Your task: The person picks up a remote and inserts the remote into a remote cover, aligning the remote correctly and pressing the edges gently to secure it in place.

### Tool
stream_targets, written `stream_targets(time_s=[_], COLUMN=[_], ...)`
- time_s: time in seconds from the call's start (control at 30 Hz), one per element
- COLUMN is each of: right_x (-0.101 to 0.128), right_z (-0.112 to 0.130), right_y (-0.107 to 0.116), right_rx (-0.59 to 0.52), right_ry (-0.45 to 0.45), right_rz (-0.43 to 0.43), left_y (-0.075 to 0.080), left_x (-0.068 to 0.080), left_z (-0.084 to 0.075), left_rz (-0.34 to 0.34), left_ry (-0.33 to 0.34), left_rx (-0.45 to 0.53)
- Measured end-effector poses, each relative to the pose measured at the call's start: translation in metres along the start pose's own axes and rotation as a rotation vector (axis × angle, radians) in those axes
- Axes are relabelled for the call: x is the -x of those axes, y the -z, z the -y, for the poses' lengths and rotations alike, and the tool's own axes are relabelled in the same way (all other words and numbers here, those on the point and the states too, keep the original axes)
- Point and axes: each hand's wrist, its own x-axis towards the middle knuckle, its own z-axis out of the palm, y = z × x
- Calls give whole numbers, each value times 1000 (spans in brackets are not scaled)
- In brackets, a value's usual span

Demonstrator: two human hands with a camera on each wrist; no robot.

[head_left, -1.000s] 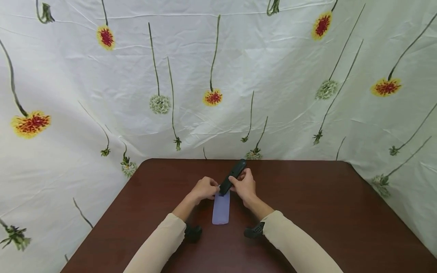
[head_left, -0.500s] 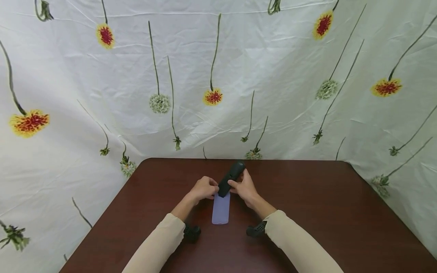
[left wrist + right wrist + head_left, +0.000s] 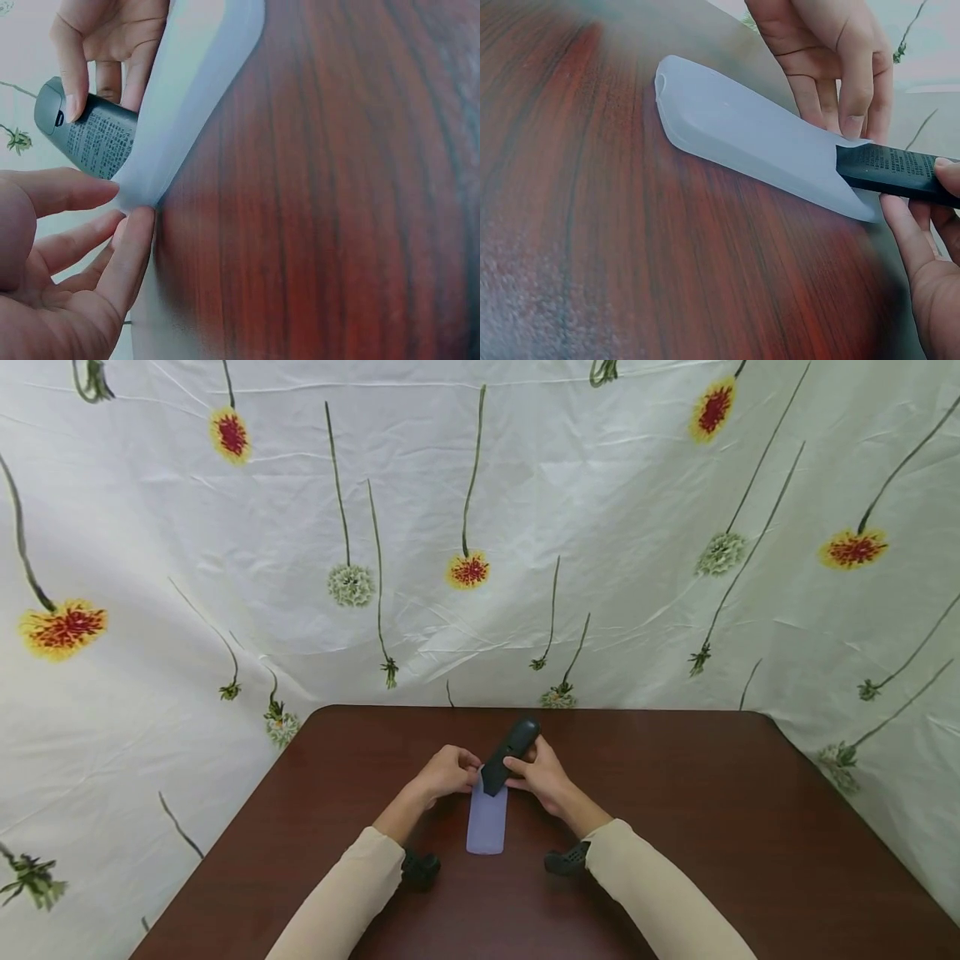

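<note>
My right hand (image 3: 546, 777) grips a black remote control (image 3: 510, 756) between thumb and fingers, slanted up and to the right. Small printed text covers the remote's back (image 3: 892, 169) in the right wrist view. A translucent, pale violet silicone sleeve (image 3: 486, 827) lies lengthwise on the table below it. The remote's lower end sits at the sleeve's far, open mouth, and part of that end is hidden by the sleeve (image 3: 202, 75) in the left wrist view. My left hand (image 3: 448, 772) pinches the sleeve's edge at the mouth between thumb and fingers.
The dark red-brown wooden table (image 3: 675, 818) extends around both hands, its far edge close behind them. Behind it hangs a white cloth (image 3: 420, 527) printed with flowers. Dark wrist cameras (image 3: 566, 860) sit under both cream sleeves.
The remote has rolled so more of its broad face shows, and its lower end has shifted slightly toward me. My right hand has moved slightly back and right; the left stays at the mouth.
</note>
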Motion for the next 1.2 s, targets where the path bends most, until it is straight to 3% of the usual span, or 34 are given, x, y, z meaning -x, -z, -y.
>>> stream_targets(time_s=[0.43, 0.67, 0.93, 1.2], right_x=[4, 6, 8, 15], right_z=[4, 11, 28, 57], right_y=[1, 3, 11, 18], right_rx=[-69, -122, -221, -242], right_ry=[-6, 22, 78, 145], right_rz=[-1, 7, 31, 51], left_y=[6, 8, 4, -3], left_x=[0, -3, -3, 1], left_z=[3, 1, -16, -44], left_rz=[6, 62, 84, -4], left_ry=[31, 68, -29, -82], left_rx=[97, 289, 498, 584])
